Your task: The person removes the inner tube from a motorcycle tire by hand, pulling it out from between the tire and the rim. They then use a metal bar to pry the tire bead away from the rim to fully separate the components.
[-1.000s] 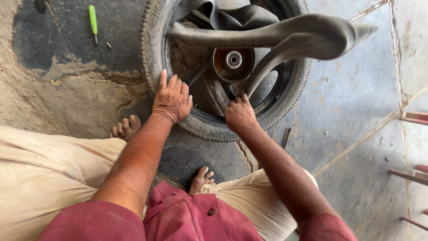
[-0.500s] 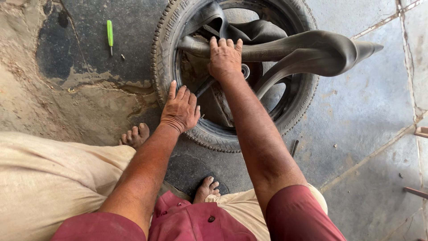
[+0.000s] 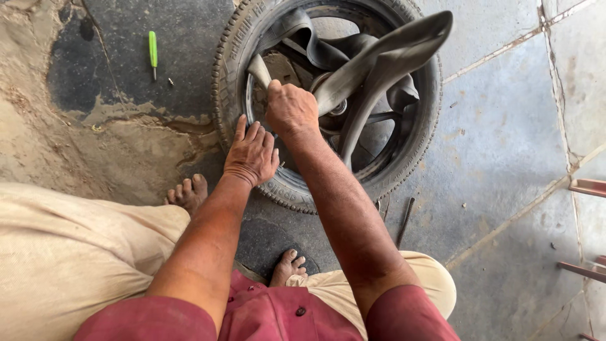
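While one tyre (image 3: 252, 38) lies flat, left hand (image 3: 251, 153) rests open on it. Right hand (image 3: 290, 110) grips one inner tube (image 3: 385, 57). One green screwdriver (image 3: 153, 52) far left.

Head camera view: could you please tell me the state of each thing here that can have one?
Tyre: lying flat on the floor, on its wheel.
Inner tube: limp, pulled partly out and draped over the wheel.
Right hand: closed on the inner tube.
Left hand: flat, fingers spread, pressing on the tyre.
Green screwdriver: lying on the floor, untouched.
Metal rod: lying on the floor beside the tyre.
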